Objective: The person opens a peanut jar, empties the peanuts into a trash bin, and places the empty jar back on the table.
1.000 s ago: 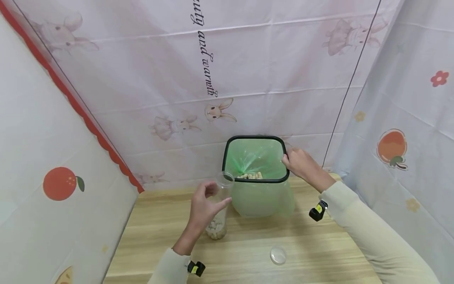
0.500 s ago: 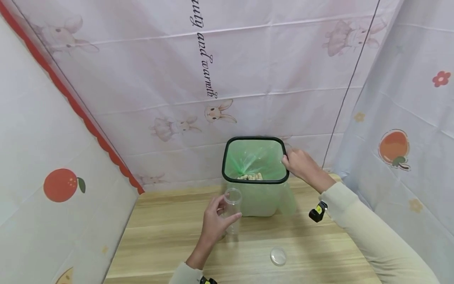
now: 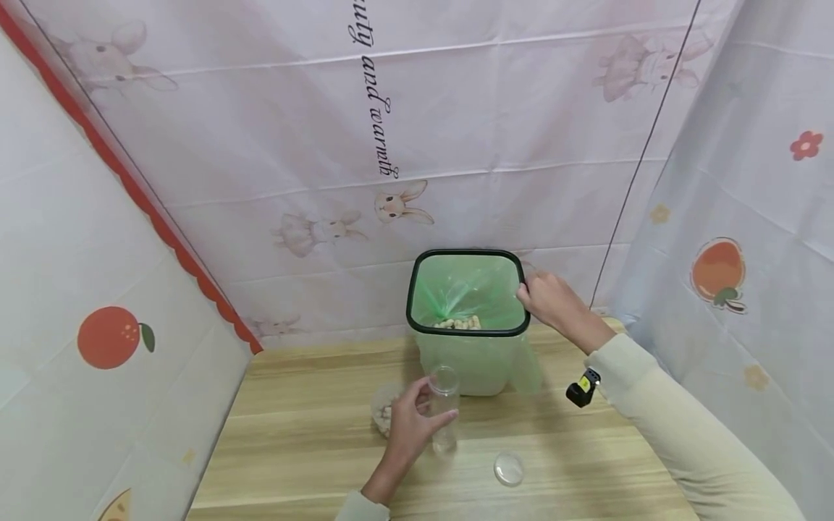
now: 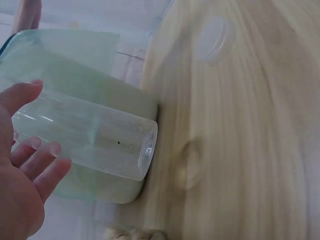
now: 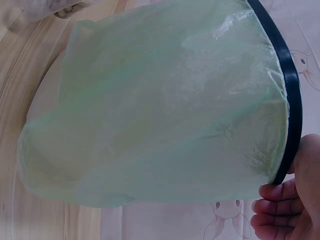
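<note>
My left hand [image 3: 407, 427] holds a clear, tall plastic jar [image 3: 446, 420] between thumb and fingers, its open mouth upward. The left wrist view shows the jar's bottom close to the tabletop; whether it touches cannot be told. My right hand [image 3: 554, 298] grips the black rim [image 5: 291, 100] of a bin at its right side. A green plastic bag [image 3: 469, 365] lines the bin and hangs over its outside. Pale, peanut-like pieces [image 3: 459, 323] lie inside the bin. Partly behind my left hand stands a clear round container [image 3: 384, 394] with similar pale pieces.
A clear round lid [image 3: 508, 469] lies on the wooden table [image 3: 293, 434], to the right of the jar. Printed cloth [image 3: 554, 130] hangs behind the bin and along both sides.
My left hand has moved right and nearer to me with the jar, bringing the round container of pale pieces into view. The right hand keeps its place on the rim.
</note>
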`<action>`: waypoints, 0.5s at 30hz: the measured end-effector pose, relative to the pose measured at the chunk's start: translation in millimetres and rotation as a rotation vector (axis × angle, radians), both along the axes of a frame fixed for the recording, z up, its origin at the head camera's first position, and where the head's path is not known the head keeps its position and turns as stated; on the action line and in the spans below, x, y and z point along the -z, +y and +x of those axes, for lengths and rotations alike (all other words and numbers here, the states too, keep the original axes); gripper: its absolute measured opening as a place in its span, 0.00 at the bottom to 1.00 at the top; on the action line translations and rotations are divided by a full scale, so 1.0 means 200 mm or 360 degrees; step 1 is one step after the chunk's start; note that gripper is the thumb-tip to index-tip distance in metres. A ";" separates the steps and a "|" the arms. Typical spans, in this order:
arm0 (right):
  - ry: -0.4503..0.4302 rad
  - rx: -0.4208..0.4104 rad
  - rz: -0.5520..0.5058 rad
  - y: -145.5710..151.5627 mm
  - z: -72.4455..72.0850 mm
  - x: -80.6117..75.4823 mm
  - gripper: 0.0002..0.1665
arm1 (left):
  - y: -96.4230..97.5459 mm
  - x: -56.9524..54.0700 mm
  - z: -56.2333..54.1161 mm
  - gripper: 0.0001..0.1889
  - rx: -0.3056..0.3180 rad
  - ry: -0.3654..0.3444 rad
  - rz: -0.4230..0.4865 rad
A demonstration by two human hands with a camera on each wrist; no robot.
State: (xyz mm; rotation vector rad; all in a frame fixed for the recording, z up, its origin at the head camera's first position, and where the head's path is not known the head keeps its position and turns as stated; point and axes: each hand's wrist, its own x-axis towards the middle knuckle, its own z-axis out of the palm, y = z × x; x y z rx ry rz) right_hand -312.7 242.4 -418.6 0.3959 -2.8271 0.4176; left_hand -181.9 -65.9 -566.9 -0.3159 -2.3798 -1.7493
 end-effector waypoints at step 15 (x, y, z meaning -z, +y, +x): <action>0.0008 0.0017 -0.0023 0.00 0.00 0.00 0.20 | 0.05 0.11 0.00 0.36 0.0052 -0.0047 -0.0013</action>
